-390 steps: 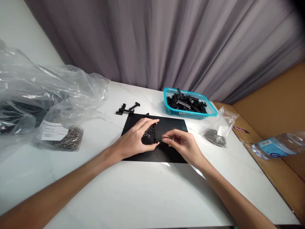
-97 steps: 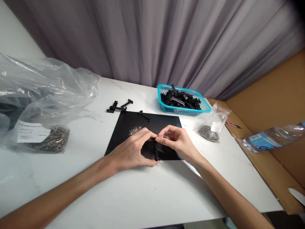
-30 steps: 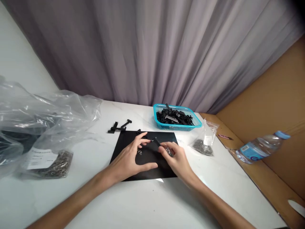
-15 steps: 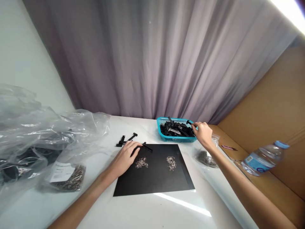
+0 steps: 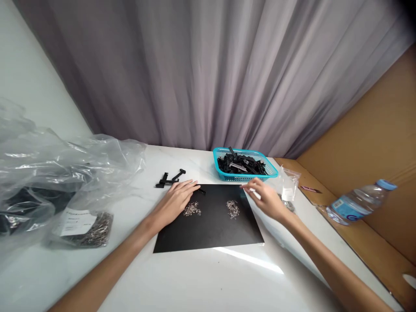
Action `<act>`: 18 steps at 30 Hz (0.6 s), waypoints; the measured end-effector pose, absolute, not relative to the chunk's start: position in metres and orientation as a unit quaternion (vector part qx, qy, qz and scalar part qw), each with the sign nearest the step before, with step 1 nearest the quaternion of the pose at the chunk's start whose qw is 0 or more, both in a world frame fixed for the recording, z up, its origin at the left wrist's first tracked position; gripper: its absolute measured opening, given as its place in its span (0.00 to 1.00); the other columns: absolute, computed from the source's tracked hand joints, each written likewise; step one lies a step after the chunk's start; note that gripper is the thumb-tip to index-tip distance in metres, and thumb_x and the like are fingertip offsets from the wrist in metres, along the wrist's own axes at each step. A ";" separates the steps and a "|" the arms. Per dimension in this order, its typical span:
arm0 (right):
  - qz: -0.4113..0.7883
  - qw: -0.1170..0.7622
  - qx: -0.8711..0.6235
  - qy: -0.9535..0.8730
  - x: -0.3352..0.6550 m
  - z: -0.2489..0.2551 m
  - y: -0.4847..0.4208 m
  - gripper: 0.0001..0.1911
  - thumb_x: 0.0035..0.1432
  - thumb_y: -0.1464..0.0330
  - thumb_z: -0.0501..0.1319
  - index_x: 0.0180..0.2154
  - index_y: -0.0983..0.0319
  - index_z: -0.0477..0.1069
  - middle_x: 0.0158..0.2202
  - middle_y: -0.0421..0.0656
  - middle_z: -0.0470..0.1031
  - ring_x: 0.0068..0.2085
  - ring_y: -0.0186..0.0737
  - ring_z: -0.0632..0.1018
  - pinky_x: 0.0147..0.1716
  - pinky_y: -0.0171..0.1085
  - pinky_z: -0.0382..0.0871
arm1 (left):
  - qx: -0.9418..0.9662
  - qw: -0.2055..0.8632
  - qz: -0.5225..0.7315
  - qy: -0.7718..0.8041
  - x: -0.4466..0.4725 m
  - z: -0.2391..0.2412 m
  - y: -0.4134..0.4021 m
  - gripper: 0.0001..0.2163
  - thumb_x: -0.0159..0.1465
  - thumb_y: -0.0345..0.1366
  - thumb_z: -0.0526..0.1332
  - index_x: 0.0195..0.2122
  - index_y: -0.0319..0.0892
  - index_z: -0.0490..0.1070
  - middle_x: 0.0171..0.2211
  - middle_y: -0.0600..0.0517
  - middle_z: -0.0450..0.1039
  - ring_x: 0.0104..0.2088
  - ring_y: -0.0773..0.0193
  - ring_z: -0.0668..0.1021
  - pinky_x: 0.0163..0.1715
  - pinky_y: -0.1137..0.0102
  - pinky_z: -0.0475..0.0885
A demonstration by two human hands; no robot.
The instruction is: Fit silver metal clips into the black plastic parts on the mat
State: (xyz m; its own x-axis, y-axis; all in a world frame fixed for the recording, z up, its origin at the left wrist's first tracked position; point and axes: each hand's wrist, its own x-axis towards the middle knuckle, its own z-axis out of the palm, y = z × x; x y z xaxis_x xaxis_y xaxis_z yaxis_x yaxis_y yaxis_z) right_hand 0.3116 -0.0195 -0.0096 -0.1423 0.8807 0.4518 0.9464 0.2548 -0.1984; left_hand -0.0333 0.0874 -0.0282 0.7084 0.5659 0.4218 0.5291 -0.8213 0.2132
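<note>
In the head view, the left hand point(image 5: 180, 196) is lying over a thin black plastic bar point(image 5: 202, 191) at the far edge of the flat black sheet point(image 5: 208, 234); I cannot tell if it is gripping. The right hand point(image 5: 265, 200) is hovering by the far right corner, finger and thumb looking apart. Pinching the bar's middle and staying off the little shiny metal hooks point(image 5: 192, 209) should help. The right hand is no longer holding a black piece over the blue plastic basket point(image 5: 227, 177).
</note>
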 end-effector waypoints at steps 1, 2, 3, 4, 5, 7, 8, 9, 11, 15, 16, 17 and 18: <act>-0.022 0.233 -0.582 -0.779 0.305 -0.015 -0.028 0.17 0.75 0.63 0.51 0.56 0.54 0.76 0.48 0.47 0.76 0.40 0.42 0.81 0.40 0.38 0.76 | 0.922 0.032 0.244 0.299 -0.033 -0.027 0.087 0.18 0.75 0.32 0.50 0.63 0.46 0.71 0.63 0.47 0.73 0.64 0.53 0.73 0.64 0.53 0.68; 0.000 0.222 -0.572 -0.790 0.299 -0.020 -0.036 0.19 0.74 0.65 0.50 0.58 0.54 0.74 0.49 0.48 0.75 0.39 0.42 0.81 0.40 0.39 0.77 | 0.920 0.026 0.248 0.303 -0.032 -0.026 0.086 0.18 0.76 0.33 0.50 0.63 0.46 0.70 0.62 0.46 0.74 0.62 0.53 0.74 0.63 0.53 0.69; 0.015 0.207 -0.564 -0.799 0.295 -0.024 -0.042 0.20 0.74 0.67 0.49 0.61 0.54 0.72 0.51 0.49 0.74 0.39 0.42 0.81 0.40 0.41 0.78 | 0.917 0.020 0.251 0.308 -0.032 -0.025 0.084 0.18 0.76 0.33 0.50 0.64 0.46 0.70 0.60 0.46 0.74 0.61 0.53 0.75 0.62 0.54 0.70; 0.020 0.193 -0.561 -0.805 0.292 -0.028 -0.046 0.22 0.74 0.69 0.48 0.63 0.54 0.70 0.52 0.49 0.73 0.39 0.42 0.81 0.40 0.42 0.78 | 0.915 0.014 0.252 0.314 -0.031 -0.024 0.083 0.19 0.76 0.33 0.50 0.64 0.45 0.69 0.58 0.45 0.74 0.59 0.52 0.76 0.61 0.54 0.71; 0.021 0.182 -0.558 -0.810 0.290 -0.030 -0.049 0.24 0.73 0.71 0.48 0.65 0.54 0.68 0.53 0.50 0.72 0.40 0.43 0.81 0.40 0.42 0.78 | 0.913 0.008 0.253 0.320 -0.030 -0.023 0.082 0.18 0.76 0.33 0.50 0.63 0.45 0.70 0.57 0.44 0.74 0.58 0.51 0.75 0.60 0.53 0.72; 0.026 0.172 -0.549 -0.817 0.289 -0.035 -0.052 0.26 0.73 0.72 0.47 0.68 0.53 0.64 0.54 0.51 0.71 0.41 0.44 0.81 0.41 0.44 0.79 | 0.909 -0.003 0.251 0.333 -0.028 -0.023 0.079 0.17 0.75 0.34 0.51 0.61 0.44 0.72 0.57 0.42 0.72 0.59 0.48 0.74 0.59 0.52 0.71; 0.032 0.179 -0.548 -0.816 0.290 -0.037 -0.052 0.26 0.73 0.71 0.47 0.68 0.52 0.63 0.55 0.51 0.70 0.41 0.44 0.81 0.42 0.44 0.79 | 0.907 -0.006 0.250 0.338 -0.027 -0.023 0.078 0.16 0.75 0.34 0.51 0.59 0.43 0.73 0.57 0.42 0.71 0.60 0.47 0.73 0.60 0.51 0.71; 0.039 0.194 -0.552 -0.810 0.290 -0.040 -0.050 0.25 0.74 0.70 0.48 0.67 0.53 0.64 0.55 0.51 0.70 0.42 0.44 0.81 0.43 0.45 0.79 | 0.906 -0.008 0.250 0.342 -0.026 -0.023 0.078 0.15 0.75 0.35 0.52 0.57 0.43 0.74 0.57 0.41 0.71 0.60 0.46 0.72 0.61 0.50 0.70; 0.053 0.241 -0.567 -0.786 0.291 -0.046 -0.047 0.20 0.74 0.66 0.49 0.62 0.55 0.70 0.53 0.51 0.72 0.42 0.44 0.81 0.43 0.44 0.78 | 0.904 -0.004 0.249 0.346 -0.026 -0.022 0.077 0.13 0.76 0.36 0.52 0.51 0.42 0.75 0.55 0.42 0.72 0.59 0.46 0.72 0.61 0.50 0.69; 0.067 0.327 -0.587 -0.738 0.291 -0.052 -0.040 0.12 0.74 0.63 0.53 0.46 0.57 0.75 0.45 0.48 0.77 0.43 0.47 0.81 0.43 0.44 0.76 | 0.903 0.022 0.251 0.349 -0.025 -0.015 0.075 0.10 0.75 0.38 0.54 0.45 0.43 0.73 0.53 0.44 0.74 0.54 0.48 0.76 0.58 0.51 0.69; 0.068 0.338 -0.586 -0.733 0.290 -0.051 -0.039 0.11 0.73 0.63 0.54 0.43 0.57 0.74 0.44 0.47 0.78 0.43 0.47 0.80 0.43 0.44 0.76 | 0.901 0.032 0.253 0.351 -0.025 -0.013 0.074 0.09 0.75 0.38 0.54 0.45 0.43 0.72 0.52 0.44 0.75 0.52 0.49 0.76 0.57 0.52 0.70; 0.068 0.344 -0.585 -0.731 0.290 -0.050 -0.039 0.10 0.73 0.62 0.54 0.42 0.57 0.73 0.43 0.47 0.78 0.43 0.47 0.80 0.43 0.44 0.75 | 0.899 0.043 0.255 0.353 -0.025 -0.011 0.072 0.08 0.75 0.38 0.55 0.45 0.43 0.72 0.51 0.45 0.76 0.50 0.50 0.78 0.56 0.53 0.70; 0.065 0.346 -0.586 -0.730 0.290 -0.049 -0.039 0.10 0.73 0.62 0.54 0.41 0.56 0.72 0.43 0.47 0.78 0.43 0.47 0.80 0.43 0.44 0.74 | 0.896 0.055 0.259 0.356 -0.024 -0.009 0.071 0.07 0.74 0.38 0.56 0.45 0.44 0.71 0.49 0.46 0.77 0.48 0.51 0.79 0.54 0.54 0.71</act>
